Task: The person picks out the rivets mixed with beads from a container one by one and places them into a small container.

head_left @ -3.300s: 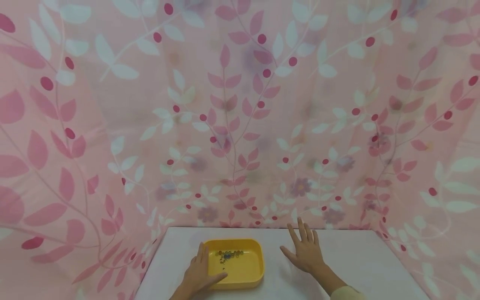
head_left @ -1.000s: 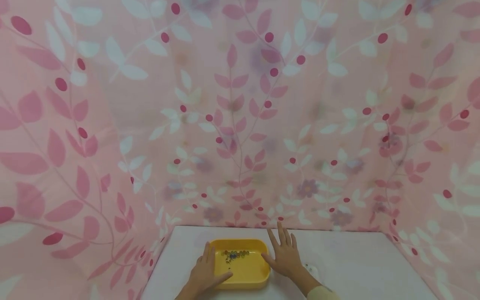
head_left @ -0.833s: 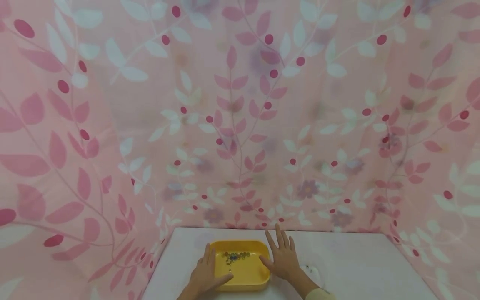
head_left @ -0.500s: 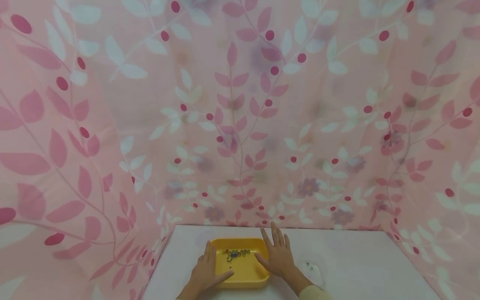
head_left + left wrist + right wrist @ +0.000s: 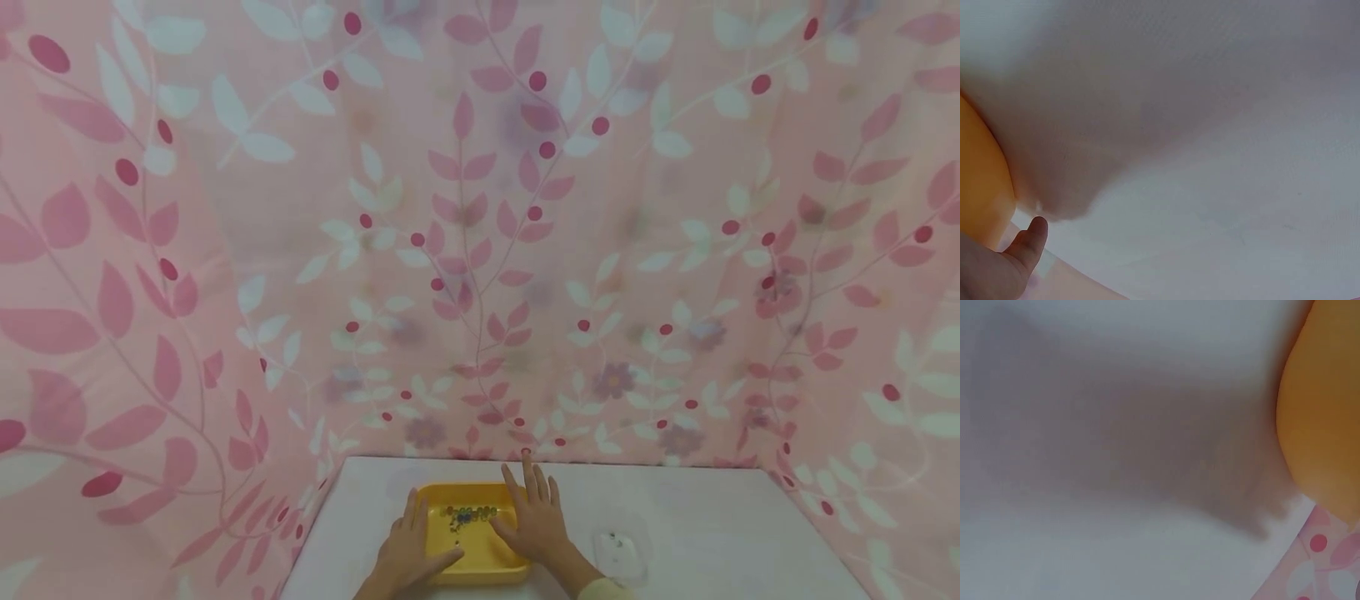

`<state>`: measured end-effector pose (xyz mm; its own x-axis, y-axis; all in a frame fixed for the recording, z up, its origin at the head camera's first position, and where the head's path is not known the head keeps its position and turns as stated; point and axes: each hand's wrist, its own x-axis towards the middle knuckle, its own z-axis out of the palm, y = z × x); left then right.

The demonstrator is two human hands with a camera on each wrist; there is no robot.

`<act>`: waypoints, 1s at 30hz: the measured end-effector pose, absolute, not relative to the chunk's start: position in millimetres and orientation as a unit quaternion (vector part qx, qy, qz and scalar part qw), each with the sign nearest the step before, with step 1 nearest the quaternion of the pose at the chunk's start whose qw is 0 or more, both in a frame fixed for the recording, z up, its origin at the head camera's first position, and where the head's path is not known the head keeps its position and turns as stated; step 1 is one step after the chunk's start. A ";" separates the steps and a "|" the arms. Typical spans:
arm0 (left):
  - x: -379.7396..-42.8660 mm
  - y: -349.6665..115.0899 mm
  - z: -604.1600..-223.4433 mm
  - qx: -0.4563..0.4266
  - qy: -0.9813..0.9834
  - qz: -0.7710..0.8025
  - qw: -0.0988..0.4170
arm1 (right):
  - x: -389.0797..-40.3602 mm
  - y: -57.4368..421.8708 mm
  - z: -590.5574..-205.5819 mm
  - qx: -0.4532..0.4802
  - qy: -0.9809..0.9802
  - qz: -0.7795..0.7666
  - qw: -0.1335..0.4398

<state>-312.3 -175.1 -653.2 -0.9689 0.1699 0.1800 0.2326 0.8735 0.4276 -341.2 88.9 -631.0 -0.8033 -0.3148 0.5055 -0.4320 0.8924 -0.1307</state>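
A yellow tray [image 5: 487,575] lies on the white tabletop, with several glass marbles [image 5: 468,515] gathered toward its back left. My left hand [image 5: 405,548] rests along the tray's left side, fingers straight and thumb stretched over the near-left part. At the right side, my right hand [image 5: 536,527] has its fingers spread and straight, its thumb reaching over the tray's interior; whether it touches the wall I cannot tell. The left wrist view shows part of the left hand [image 5: 1007,269] beside the tray's outer wall [image 5: 982,181]. The right wrist view shows the tray wall [image 5: 1322,419] and a hand's shadow.
Right of the right forearm lies a clear, shallow piece [image 5: 621,557], perhaps a lid or dish, with small dark bits on it. The tabletop [image 5: 705,533] ends at a pink leaf-patterned cloth [image 5: 480,250] behind and at both sides.
My right hand has moved left from the tabletop to the tray's right side, uncovering the clear piece. My left hand has stayed at the tray's left side.
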 end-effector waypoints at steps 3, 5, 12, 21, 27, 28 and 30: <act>-310.7 -175.8 -650.9 -0.109 -0.965 -0.228 0.065 | -337.1 80.1 -627.6 0.195 -0.944 0.129 0.233; -311.0 -176.6 -647.6 -0.109 -0.966 -0.226 0.069 | -336.6 73.5 -624.9 0.194 -0.945 0.134 0.229; -315.1 -177.1 -646.5 -0.089 -0.970 -0.218 0.061 | -337.5 57.7 -625.5 0.191 -0.949 0.139 0.209; -309.0 -174.7 -648.3 -0.102 -0.963 -0.242 0.064 | -333.2 45.3 -633.1 0.212 -0.940 0.163 0.211; -310.0 -175.5 -651.5 -0.106 -0.965 -0.229 0.070 | -336.8 37.3 -643.3 0.223 -0.944 0.148 0.192; -310.8 -175.8 -651.8 -0.107 -0.965 -0.226 0.073 | -337.5 36.1 -644.0 0.227 -0.942 0.155 0.191; -312.5 -176.5 -652.3 -0.109 -0.965 -0.226 0.078 | -338.9 33.7 -644.0 0.233 -0.939 0.168 0.191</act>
